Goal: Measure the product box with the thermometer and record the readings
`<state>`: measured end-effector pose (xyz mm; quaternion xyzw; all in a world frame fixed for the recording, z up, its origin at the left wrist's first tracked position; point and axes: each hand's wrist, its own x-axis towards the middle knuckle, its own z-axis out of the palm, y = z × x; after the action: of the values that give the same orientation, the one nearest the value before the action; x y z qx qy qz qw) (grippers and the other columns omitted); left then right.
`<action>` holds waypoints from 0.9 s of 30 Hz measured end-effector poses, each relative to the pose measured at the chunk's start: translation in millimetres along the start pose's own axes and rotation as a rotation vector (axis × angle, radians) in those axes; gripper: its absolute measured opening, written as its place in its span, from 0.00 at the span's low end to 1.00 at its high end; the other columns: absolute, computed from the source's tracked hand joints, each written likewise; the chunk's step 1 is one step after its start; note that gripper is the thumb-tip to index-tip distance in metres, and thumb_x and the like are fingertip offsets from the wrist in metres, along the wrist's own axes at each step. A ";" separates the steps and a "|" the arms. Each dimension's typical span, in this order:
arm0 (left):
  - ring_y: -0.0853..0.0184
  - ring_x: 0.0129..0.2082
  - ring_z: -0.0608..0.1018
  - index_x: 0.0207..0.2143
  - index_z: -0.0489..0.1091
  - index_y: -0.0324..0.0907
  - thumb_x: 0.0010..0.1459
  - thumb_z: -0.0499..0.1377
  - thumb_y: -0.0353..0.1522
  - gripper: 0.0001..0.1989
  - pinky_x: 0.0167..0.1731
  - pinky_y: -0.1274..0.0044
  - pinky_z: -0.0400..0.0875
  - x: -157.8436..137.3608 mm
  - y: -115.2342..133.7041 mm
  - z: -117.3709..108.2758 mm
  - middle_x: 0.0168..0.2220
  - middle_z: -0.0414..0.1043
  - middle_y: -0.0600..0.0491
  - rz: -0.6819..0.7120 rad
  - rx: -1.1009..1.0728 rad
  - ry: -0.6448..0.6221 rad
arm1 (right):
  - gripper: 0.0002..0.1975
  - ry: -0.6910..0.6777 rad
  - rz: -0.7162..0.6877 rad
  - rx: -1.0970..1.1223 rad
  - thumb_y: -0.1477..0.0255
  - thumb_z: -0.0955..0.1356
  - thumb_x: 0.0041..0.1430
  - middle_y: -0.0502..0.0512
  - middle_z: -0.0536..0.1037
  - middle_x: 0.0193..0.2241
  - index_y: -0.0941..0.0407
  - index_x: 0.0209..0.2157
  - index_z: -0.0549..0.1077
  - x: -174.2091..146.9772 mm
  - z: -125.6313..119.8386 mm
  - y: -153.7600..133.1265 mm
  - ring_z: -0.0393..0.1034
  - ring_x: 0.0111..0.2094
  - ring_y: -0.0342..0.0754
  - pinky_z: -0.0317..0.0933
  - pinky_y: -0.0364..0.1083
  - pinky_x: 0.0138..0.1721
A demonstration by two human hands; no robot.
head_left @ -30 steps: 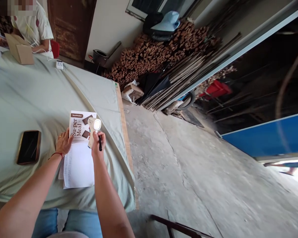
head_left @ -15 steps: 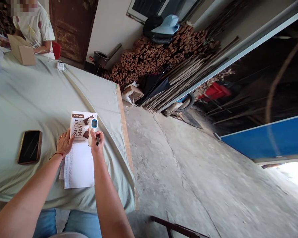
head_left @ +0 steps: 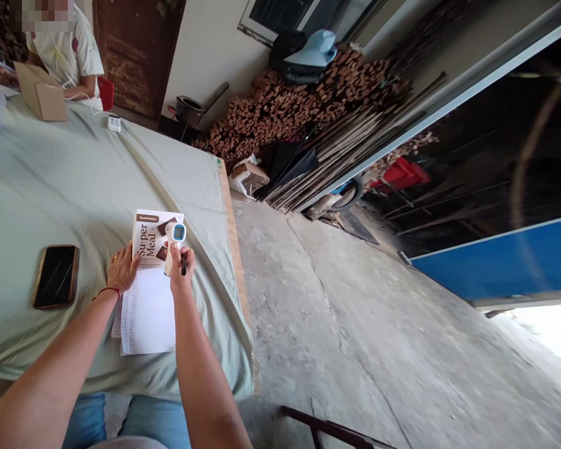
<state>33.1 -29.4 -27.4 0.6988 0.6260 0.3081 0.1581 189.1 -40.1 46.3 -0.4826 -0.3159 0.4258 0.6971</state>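
Observation:
A white box (head_left: 146, 218) printed "Su-per Meal" is on the cloth-covered table in front of me. My left hand (head_left: 122, 268) grips its left edge, thumb over the lower corner. In my right hand (head_left: 183, 272) is a white handheld infrared thermometer (head_left: 172, 252) with a blue-rimmed screen (head_left: 178, 232), held over the right side of the box. A short black pen-like piece (head_left: 184, 264) shows among the same fingers; its other end is hidden. White paper sheets (head_left: 148, 318), some with small print along the left, lie just below the box between my forearms.
A phone (head_left: 57, 277) lies left of my left hand on the green tablecloth (head_left: 75, 187). At the far end are a cardboard box (head_left: 42, 96), a small white device (head_left: 114, 123) and a seated person (head_left: 70, 53). Stacked firewood (head_left: 262, 103) lines the wall; a metal frame (head_left: 331, 430) stands lower right.
Both hands keep their hold. The thermometer's lower end has shifted slightly left with my right hand, and the view has turned a little. The box and papers look still.

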 end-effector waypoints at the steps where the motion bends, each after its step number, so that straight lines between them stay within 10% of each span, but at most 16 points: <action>1: 0.46 0.56 0.73 0.67 0.58 0.35 0.69 0.37 0.48 0.35 0.57 0.55 0.63 -0.1 -0.1 0.1 0.56 0.73 0.35 -0.004 0.000 -0.002 | 0.28 0.000 -0.007 -0.002 0.50 0.74 0.48 0.53 0.81 0.32 0.50 0.31 0.55 -0.1 0.1 0.2 0.79 0.39 0.52 0.68 0.49 0.39; 27: 0.47 0.57 0.73 0.69 0.55 0.43 0.67 0.41 0.53 0.36 0.59 0.54 0.62 0.5 -6.2 6.2 0.57 0.73 0.38 0.003 -0.088 0.040 | 0.26 -0.062 -0.002 -0.005 0.52 0.73 0.50 0.54 0.81 0.35 0.50 0.31 0.55 3.1 -5.4 -1.4 0.78 0.39 0.51 0.69 0.49 0.39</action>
<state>32.2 -26.9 -35.8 0.6857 0.6138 0.3496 0.1755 195.4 -39.7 45.9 -0.4708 -0.3388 0.4390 0.6861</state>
